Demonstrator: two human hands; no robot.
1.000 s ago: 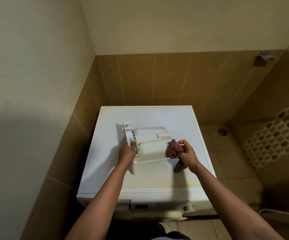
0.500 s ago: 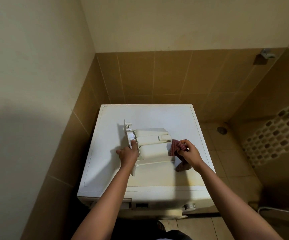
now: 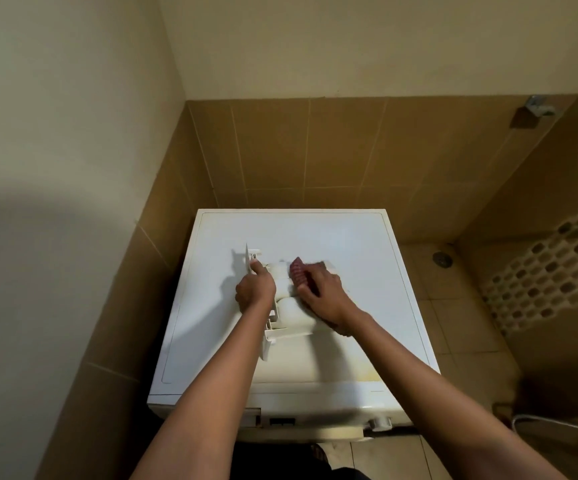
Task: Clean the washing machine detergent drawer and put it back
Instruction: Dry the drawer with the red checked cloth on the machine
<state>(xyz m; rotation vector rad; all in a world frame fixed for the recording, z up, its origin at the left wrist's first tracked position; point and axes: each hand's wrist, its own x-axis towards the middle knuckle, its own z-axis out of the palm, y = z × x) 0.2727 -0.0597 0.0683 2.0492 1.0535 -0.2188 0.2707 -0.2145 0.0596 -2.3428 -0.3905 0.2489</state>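
A person's left hand [image 3: 254, 293] grips the upright front panel of the detergent drawer [image 3: 292, 308], which lies out of its slot on the washing machine top [image 3: 349, 242], its body stretching rightward from that panel. The right hand [image 3: 324, 294], fingers curled round a red checked cloth [image 3: 298, 271], presses it onto the drawer's upper face, directly under the knuckles. Wiping appears to be in hand; the right hand sits nearer the drawer's free end, so the next stroke likely follows that left-to-right axis, with refitting not yet begun
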